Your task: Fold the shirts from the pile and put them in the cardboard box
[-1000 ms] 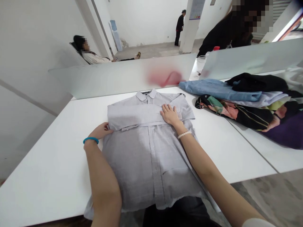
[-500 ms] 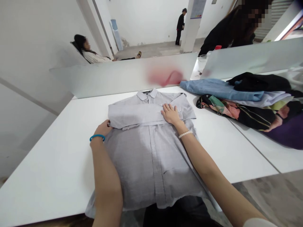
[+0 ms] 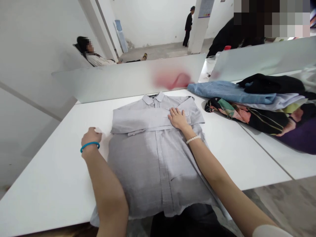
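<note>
A light grey button-up shirt [image 3: 138, 164] lies front up on the white table, its collar at the far end. Both sleeves are folded across the chest, forming a band [image 3: 140, 120]. My right hand [image 3: 178, 118] rests flat on the folded sleeves, fingers spread, right of the button line. Off the shirt's left side, my left hand [image 3: 91, 136] hovers above the table with nothing in it. Its fingers are loosely bent, with the thumb apart from them. The shirt's lower hem hangs over the near table edge.
A heap of clothes, with blue denim [image 3: 232, 92] and a floral black garment [image 3: 259, 118], lies to the right. Another person's hand [image 3: 292, 121] touches it. A frosted divider [image 3: 123, 79] runs along the table's back edge. People sit and stand beyond it.
My left hand has let go of the folded sleeve's left edge and moved left, away from the shirt. My right hand stays in place on the sleeves.
</note>
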`<state>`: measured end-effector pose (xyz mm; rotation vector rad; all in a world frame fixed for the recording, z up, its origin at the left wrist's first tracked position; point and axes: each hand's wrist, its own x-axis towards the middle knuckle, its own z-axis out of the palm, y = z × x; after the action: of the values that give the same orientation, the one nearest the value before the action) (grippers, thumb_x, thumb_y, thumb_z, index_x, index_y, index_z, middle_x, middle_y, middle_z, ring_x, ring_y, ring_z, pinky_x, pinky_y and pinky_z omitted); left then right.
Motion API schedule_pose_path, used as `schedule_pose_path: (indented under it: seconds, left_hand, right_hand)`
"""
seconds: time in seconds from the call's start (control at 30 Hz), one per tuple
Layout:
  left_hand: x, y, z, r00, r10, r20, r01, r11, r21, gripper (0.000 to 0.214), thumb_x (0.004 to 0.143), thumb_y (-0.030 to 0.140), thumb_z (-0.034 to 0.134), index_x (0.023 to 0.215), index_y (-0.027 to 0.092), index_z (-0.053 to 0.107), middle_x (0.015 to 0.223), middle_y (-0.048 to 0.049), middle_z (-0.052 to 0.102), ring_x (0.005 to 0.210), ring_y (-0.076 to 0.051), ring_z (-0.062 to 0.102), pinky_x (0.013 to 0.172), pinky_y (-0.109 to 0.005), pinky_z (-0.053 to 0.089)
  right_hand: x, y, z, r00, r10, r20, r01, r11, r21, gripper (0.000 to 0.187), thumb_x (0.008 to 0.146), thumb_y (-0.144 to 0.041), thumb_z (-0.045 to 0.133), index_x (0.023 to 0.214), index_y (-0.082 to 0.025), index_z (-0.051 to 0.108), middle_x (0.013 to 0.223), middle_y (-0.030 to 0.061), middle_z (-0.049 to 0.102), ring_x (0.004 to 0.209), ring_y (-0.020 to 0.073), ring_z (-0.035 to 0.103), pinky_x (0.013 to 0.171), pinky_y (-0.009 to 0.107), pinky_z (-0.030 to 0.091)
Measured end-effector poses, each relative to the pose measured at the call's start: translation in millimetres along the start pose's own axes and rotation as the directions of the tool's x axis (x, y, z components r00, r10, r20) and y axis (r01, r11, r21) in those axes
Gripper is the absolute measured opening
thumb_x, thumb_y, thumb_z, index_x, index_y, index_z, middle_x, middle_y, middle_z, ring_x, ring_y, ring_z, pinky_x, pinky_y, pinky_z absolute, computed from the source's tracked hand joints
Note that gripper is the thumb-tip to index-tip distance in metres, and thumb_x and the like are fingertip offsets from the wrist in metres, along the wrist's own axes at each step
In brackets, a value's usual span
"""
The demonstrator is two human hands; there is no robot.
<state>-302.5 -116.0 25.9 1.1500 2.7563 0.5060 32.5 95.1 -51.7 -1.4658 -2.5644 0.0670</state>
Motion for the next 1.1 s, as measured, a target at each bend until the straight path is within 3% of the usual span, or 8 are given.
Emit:
schedule_pose_path:
  seconds: [0.1,0.17,0.33,0.47,0.57,0.73,0.9,1.1]
  left_hand:
    - [-2,26,-12.1,0.991,0.032,-0.131,-0.032,0.999,-0.002,0.05,0.087,0.028,0.038,0.131,0.005,0.037,0.127,-0.0208,0.056,0.118,-0.033,0.052,0.097,-0.048,0.04]
    - [-2,54,-3.7,0.98,0.122,-0.157,-0.125,0.992,-0.013,0.049,0.091,0.034,0.032,0.133,0.01,0.038,0.135,-0.0154,0.051,0.124,-0.027,0.047,0.103,-0.04,0.036]
    - [-16,132,63.2,0.894,0.443,-0.061,-0.439,0.896,0.075,0.05,0.092,0.033,0.028,0.135,0.01,0.042,0.144,-0.0154,0.041,0.134,-0.031,0.034,0.11,-0.051,0.021]
    - [-39,163,113.9,0.82,0.57,0.051,-0.572,0.818,0.067,0.052,0.093,0.032,0.026,0.14,0.015,0.038,0.148,-0.0113,0.037,0.138,-0.028,0.027,0.114,-0.051,0.012]
    - [-40,162,127.5,0.831,0.545,0.114,-0.553,0.832,0.05,0.052,0.092,0.035,0.027,0.14,0.018,0.039,0.149,-0.0104,0.035,0.139,-0.026,0.027,0.114,-0.051,0.014]
    - [-13,128,115.5,0.907,0.388,0.166,-0.403,0.912,0.072,0.058,0.091,0.044,0.025,0.142,0.02,0.036,0.153,-0.0084,0.026,0.141,-0.029,0.021,0.112,-0.056,0.014]
    - [4,85,95.3,0.986,0.148,0.073,-0.157,0.979,0.134,0.067,0.089,0.047,0.022,0.144,0.009,0.03,0.153,-0.017,0.023,0.141,-0.035,0.017,0.112,-0.057,0.012]
    - [6,68,95.8,0.997,0.064,-0.037,-0.058,0.986,0.158,0.072,0.088,0.051,0.022,0.142,0.006,0.033,0.152,-0.0176,0.026,0.139,-0.039,0.019,0.112,-0.057,0.009]
  right_hand:
    - [0,0,1,1.0,0.001,-0.003,-0.001,1.0,0.0,0.055,0.098,-0.037,0.018,0.146,-0.012,0.029,0.151,0.0086,0.028,0.14,0.0278,0.021,0.111,0.056,0.015]
    - [-1,0,0,1.0,0.0,-0.004,0.0,1.0,0.003,0.055,0.098,-0.037,0.019,0.146,-0.011,0.029,0.151,0.0082,0.028,0.14,0.0281,0.022,0.111,0.057,0.015]
    - [-1,-1,-2,1.0,-0.01,-0.006,0.01,1.0,-0.006,0.055,0.098,-0.037,0.02,0.146,-0.011,0.029,0.151,0.0082,0.028,0.139,0.0287,0.022,0.111,0.057,0.016]
    - [-1,0,-2,1.0,-0.007,0.012,0.007,1.0,-0.013,0.055,0.098,-0.037,0.02,0.146,-0.011,0.029,0.152,0.0096,0.027,0.14,0.0286,0.022,0.111,0.057,0.016]
    - [-1,0,-2,1.0,-0.009,0.011,0.009,1.0,-0.011,0.056,0.098,-0.037,0.019,0.146,-0.011,0.029,0.152,0.01,0.027,0.14,0.0286,0.022,0.11,0.057,0.016]
    - [-1,-1,-3,1.0,0.004,0.01,-0.004,1.0,0.0,0.056,0.098,-0.038,0.019,0.146,-0.012,0.029,0.152,0.0087,0.027,0.14,0.0284,0.022,0.111,0.056,0.015]
    - [0,0,-2,1.0,0.005,0.019,-0.006,1.0,0.013,0.056,0.098,-0.038,0.018,0.146,-0.012,0.029,0.152,0.0083,0.027,0.14,0.0283,0.021,0.111,0.056,0.015]
    - [0,0,0,1.0,0.001,-0.004,-0.001,1.0,0.015,0.057,0.097,-0.038,0.019,0.146,-0.011,0.03,0.151,0.0081,0.028,0.139,0.0288,0.022,0.111,0.057,0.015]
